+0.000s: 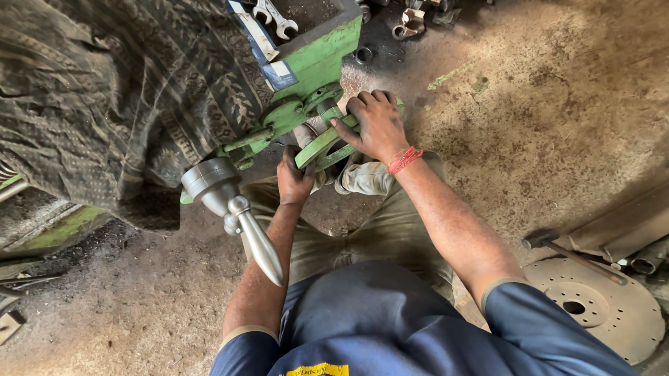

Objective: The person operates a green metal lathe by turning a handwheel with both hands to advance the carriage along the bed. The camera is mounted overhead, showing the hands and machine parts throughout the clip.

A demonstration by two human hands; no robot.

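Workshop dirt floor (pixel 539 92), oily, littered with parts. Green machine frame (pixel 322 59) under patterned cloth (pixel 108 77); spanners (pixel 273 12) on top. Right hand (pixel 377 123) closed over green lever arm (pixel 325 140) at frame's lower corner. Left hand (pixel 293 178) closed around same arm from beneath. Steel shaft (pixel 235 210) projects left of hands. Perforated disc (pixel 598 305), hammer (pixel 570 254) lie unused on right (well apart). Judgement: arm seated at pivot, work mid-stage; fastening state not visible.

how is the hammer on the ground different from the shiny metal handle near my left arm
The hammer is dull, dark and lies flat beside the perforated disc; the handle is bright, polished and angles down off the green machine. The hammer lies loose and untouched; the handle is fixed to the machine. Both are metal.
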